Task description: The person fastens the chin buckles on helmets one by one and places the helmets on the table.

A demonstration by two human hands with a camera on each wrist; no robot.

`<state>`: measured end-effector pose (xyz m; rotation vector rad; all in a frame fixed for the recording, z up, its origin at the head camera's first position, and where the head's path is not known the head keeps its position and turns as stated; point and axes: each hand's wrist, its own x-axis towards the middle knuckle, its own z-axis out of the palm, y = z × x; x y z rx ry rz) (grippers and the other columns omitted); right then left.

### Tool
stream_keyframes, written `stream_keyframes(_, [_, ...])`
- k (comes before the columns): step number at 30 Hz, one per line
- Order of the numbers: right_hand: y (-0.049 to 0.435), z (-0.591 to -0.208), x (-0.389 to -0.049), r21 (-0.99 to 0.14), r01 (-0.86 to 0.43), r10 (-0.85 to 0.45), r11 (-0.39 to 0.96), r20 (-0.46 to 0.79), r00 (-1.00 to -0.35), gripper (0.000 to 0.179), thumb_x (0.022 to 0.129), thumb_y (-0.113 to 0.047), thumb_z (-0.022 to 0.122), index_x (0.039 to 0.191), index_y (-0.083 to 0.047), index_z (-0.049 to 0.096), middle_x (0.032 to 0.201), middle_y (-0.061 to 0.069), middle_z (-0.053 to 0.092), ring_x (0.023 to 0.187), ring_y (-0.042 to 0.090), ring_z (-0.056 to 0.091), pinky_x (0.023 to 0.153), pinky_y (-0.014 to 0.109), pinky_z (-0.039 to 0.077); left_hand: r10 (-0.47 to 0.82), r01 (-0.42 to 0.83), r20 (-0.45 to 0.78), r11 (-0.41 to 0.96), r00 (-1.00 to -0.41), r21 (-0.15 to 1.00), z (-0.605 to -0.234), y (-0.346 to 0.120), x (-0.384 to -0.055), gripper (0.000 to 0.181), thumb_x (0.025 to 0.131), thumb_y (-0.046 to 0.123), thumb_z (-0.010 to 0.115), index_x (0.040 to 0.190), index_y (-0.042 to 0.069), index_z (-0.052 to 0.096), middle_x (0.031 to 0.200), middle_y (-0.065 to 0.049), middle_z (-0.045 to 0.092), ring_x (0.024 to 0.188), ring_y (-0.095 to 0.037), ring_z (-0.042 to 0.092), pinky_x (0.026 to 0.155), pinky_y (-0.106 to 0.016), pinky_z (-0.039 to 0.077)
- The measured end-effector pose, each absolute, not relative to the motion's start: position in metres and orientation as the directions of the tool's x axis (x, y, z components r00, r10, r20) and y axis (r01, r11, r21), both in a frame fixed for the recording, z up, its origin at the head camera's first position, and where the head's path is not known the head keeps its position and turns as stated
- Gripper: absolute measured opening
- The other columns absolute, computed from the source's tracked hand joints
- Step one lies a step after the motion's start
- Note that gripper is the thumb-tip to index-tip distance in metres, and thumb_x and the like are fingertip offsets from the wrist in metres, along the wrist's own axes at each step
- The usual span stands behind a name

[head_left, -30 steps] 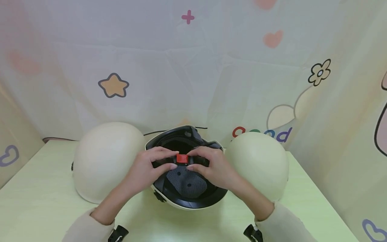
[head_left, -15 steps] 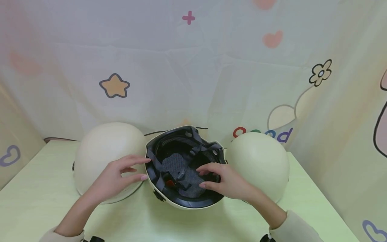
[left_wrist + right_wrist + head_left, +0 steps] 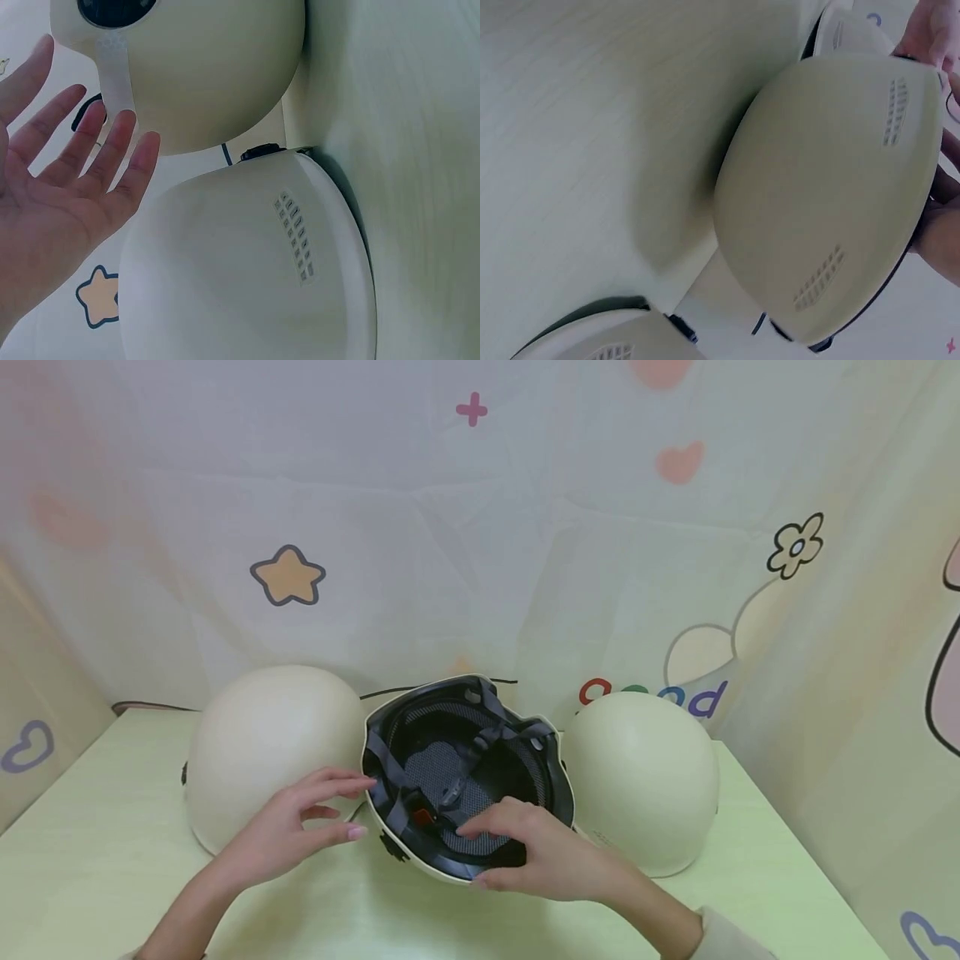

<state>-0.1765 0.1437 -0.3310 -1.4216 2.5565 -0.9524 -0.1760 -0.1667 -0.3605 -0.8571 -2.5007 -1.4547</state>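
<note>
An upturned cream helmet [image 3: 457,868] shows its black padded inside, with dark straps and a red buckle piece [image 3: 424,817] lying within. My left hand [image 3: 296,822] is beside its left rim, fingers extended and thumb apart; the left wrist view shows that palm [image 3: 56,214] with nothing in it. Over the near right rim is my right hand [image 3: 543,852], its fingers above the padding and its thumb by the front edge. In the right wrist view the helmet's shell [image 3: 825,195] hides part of that hand [image 3: 937,232].
A second cream helmet [image 3: 262,743] sits dome up at the left, and a third [image 3: 645,777] at the right, both close to the middle one. They stand on a pale green table [image 3: 97,860]. A printed curtain [image 3: 420,552] hangs behind.
Both hands have let go of the red buckle and strap, which dropped into the helmet. My left hand moved to the left rim; my right hand came down to the near right rim.
</note>
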Motion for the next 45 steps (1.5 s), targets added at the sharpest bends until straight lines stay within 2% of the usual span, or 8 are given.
stream_keyframes(3, [0.134,-0.334,-0.173,-0.511,-0.77,-0.802,0.381,0.232,-0.551,0.04,0.078,-0.018,0.073,0.115,-0.009,0.06,0.11,0.001,0.061,0.101,0.013,0.049,0.085,0.027,0.043,0.399,0.522,0.374,0.383,-0.838,0.762,-0.363,-0.167,-0.176,0.045,0.081,0.024,0.07,0.121,0.009,0.058,0.121,-0.004,0.052,0.105,-0.021,0.053,0.083,-0.031,0.049])
stream_keyframes(8, [0.123,-0.339,-0.169,-0.449,-0.784,-0.802,0.428,0.212,-0.559,0.04,0.078,-0.014,0.073,0.116,-0.01,0.059,0.107,-0.001,0.058,0.098,0.011,0.047,0.083,0.024,0.041,0.4,0.529,0.383,0.371,-0.833,0.763,-0.366,-0.168,-0.177,0.045,0.081,0.022,0.07,0.123,0.009,0.057,0.124,-0.005,0.05,0.11,-0.014,0.05,0.086,-0.035,0.047])
stream_keyframes(18, [0.121,-0.337,-0.168,-0.392,-0.823,-0.815,0.41,0.248,-0.524,0.044,0.077,-0.005,0.07,0.118,-0.012,0.058,0.106,-0.001,0.058,0.096,0.011,0.047,0.083,0.025,0.04,0.408,0.546,0.397,0.365,-0.822,0.754,-0.372,-0.168,-0.176,0.047,0.082,0.022,0.069,0.125,0.009,0.055,0.131,-0.005,0.045,0.116,-0.021,0.045,0.09,-0.042,0.043])
stream_keyframes(26, [0.129,-0.332,-0.17,-0.374,-0.835,-0.803,0.404,0.292,-0.52,0.048,0.072,0.007,0.061,0.116,-0.014,0.06,0.104,-0.004,0.059,0.092,0.01,0.045,0.079,0.027,0.037,0.41,0.576,0.429,0.364,-0.805,0.732,-0.378,-0.167,-0.176,0.049,0.081,0.021,0.07,0.126,0.011,0.054,0.132,-0.002,0.043,0.118,-0.016,0.043,0.089,-0.042,0.044])
stream_keyframes(31, [0.132,-0.332,-0.172,-0.354,-0.862,-0.806,0.362,0.344,-0.481,0.048,0.072,0.009,0.06,0.113,-0.015,0.062,0.101,-0.005,0.059,0.091,0.01,0.045,0.079,0.027,0.036,0.427,0.587,0.433,0.352,-0.794,0.729,-0.379,-0.166,-0.177,0.052,0.081,0.021,0.07,0.129,0.011,0.052,0.136,-0.003,0.039,0.12,-0.02,0.042,0.091,-0.043,0.042])
stream_keyframes(39, [0.134,-0.328,-0.177,-0.403,-0.853,-0.795,0.333,0.367,-0.484,0.046,0.075,0.011,0.06,0.112,-0.016,0.062,0.103,-0.006,0.058,0.092,0.01,0.044,0.08,0.029,0.036,0.458,0.558,0.391,0.316,-0.798,0.767,-0.379,-0.162,-0.177,0.065,0.081,0.026,0.069,0.139,0.017,0.04,0.149,-0.004,0.021,0.126,-0.03,0.035,0.094,-0.048,0.037])
stream_keyframes(45, [0.133,-0.319,-0.18,-0.494,-0.822,-0.757,0.283,0.412,-0.507,0.04,0.08,0.01,0.059,0.113,-0.013,0.062,0.107,-0.003,0.06,0.097,0.013,0.048,0.08,0.028,0.042,0.453,0.521,0.355,0.318,-0.818,0.792,-0.378,-0.16,-0.175,0.075,0.08,0.027,0.07,0.144,0.022,0.029,0.149,-0.01,0.02,0.125,-0.033,0.038,0.095,-0.049,0.035])
